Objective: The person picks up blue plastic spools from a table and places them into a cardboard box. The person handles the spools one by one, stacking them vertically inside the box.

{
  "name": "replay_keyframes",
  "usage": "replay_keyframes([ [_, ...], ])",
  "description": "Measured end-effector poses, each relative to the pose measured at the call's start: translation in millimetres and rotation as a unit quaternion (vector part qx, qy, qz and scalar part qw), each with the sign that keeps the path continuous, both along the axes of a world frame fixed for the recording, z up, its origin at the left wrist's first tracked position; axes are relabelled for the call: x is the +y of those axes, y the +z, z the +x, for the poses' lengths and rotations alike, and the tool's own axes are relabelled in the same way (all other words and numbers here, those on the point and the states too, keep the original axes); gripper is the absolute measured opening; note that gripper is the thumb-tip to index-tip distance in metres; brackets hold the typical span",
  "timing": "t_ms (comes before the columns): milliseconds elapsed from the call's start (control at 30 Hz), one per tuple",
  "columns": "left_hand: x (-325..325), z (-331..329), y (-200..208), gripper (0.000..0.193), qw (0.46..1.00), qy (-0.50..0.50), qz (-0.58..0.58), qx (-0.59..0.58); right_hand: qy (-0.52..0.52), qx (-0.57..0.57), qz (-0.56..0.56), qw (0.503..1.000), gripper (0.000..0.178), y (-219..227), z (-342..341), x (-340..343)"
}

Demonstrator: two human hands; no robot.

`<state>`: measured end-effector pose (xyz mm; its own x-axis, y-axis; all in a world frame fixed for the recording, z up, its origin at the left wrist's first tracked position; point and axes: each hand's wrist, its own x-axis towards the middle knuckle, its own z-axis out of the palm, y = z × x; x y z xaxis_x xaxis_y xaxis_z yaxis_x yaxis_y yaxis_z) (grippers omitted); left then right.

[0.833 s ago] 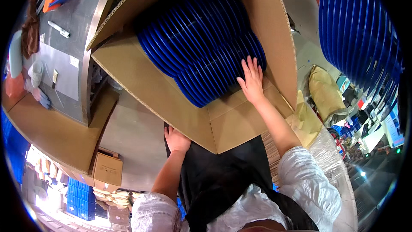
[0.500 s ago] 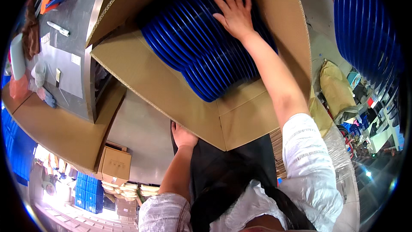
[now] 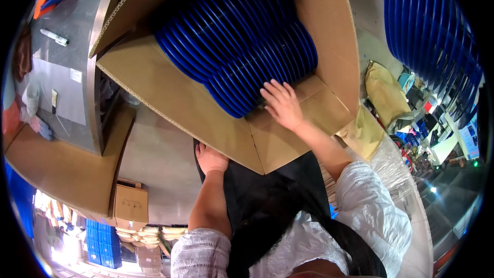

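A large open cardboard box [image 3: 170, 97] stands in front of me, tilted in the view. Inside it lies a long nested row of blue plastic pieces with curved rims [image 3: 226, 31]; their exact kind does not show. My right hand [image 3: 284, 107] is over the near right end of this row, fingers stretched out and holding nothing. Whether its fingertips touch the rims I cannot tell. Against the outside of the box's near left wall rests my left hand [image 3: 212, 159], its fingers mostly hidden beneath the wall's edge.
At the right stands another tall stack of blue rimmed pieces [image 3: 429, 36]. A grey worktable [image 3: 62, 92] with a white marker [image 3: 54, 37] and gloves adjoins the box's left. Brown paper sacking [image 3: 386, 92] and plastic-wrapped goods [image 3: 383, 154] lie at the right.
My right hand has drawn back toward me, from the top of the blue row to its near end. The view has shifted slightly; my left hand stays at the box wall.
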<state>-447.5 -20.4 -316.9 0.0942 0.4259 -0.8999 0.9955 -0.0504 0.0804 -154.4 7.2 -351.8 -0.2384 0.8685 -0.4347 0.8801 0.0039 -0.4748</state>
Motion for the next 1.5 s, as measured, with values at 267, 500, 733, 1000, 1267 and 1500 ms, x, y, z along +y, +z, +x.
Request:
replay_keyframes([
  [267, 3.7, 0.0, 0.1, 0.051, 1.000, -0.001, -0.007, -0.009, -0.110, -0.056, -0.001, 0.992, 0.071, -32.1, -35.6, 18.4],
  [500, 10.1, 2.9, 2.8, 0.052, 1.000, 0.003, -0.016, 0.001, -0.127, -0.076, 0.025, 0.989, 0.075, -35.6, -37.5, 23.0],
  [733, 10.5, 3.8, 3.9, 0.053, 1.000, 0.001, -0.018, 0.005, -0.150, -0.122, -0.009, 0.981, 0.075, -33.1, -50.7, 37.2],
  [1000, 16.6, 6.0, 6.2, 0.054, 1.000, -0.006, -0.028, 0.011, -0.170, -0.119, 0.007, 0.978, 0.068, -47.2, -54.0, 24.9],
  [1267, 11.8, 2.7, 2.8, 0.050, 1.000, -0.023, 0.007, -0.015, -0.187, -0.144, -0.117, 0.965, 0.031, -62.7, -42.5, 53.8],
  [1500, 7.0, -7.6, 1.6, 0.046, 0.998, 0.006, 0.050, -0.031, -0.137, -0.079, 0.018, 0.987, 0.036, 15.3, -30.0, -11.0],
])
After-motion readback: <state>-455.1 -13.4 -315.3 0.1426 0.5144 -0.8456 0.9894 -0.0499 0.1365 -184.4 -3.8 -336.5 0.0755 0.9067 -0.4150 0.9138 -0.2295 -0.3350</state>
